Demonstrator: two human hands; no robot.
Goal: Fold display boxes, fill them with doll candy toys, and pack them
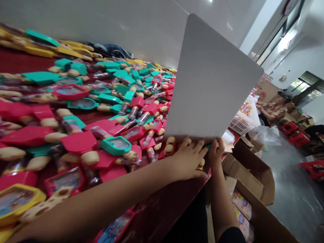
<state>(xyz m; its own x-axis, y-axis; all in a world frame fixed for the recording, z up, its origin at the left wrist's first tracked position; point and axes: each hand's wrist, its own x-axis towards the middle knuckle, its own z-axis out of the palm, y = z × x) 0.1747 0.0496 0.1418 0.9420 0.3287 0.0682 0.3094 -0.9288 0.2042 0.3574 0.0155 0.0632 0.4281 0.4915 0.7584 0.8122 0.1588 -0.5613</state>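
A large plain grey board (pixel 207 81), which may be a box lid, stands tilted upright at the table's edge. My left hand (pixel 188 158) lies at its foot with fingers spread, over several toys with beige knobbed ends (pixel 169 148). Part of a yellow piece shows beneath that palm. My right hand (pixel 216 150) has its fingers curled at the board's lower right corner, gripping it. Left of the board, handheld toys with red cases (pixel 79 141) and green cases (pixel 116 145) lie heaped, their clear windows and beige ends showing.
Yellow toys (pixel 15 202) lie at the near left. On the right stand open cardboard boxes (pixel 253 192), one holding pink printed packs (pixel 242 204). Farther off are a white basket (pixel 244 121) of small pieces, a seated person (pixel 274 109) and red stools (pixel 288 128).
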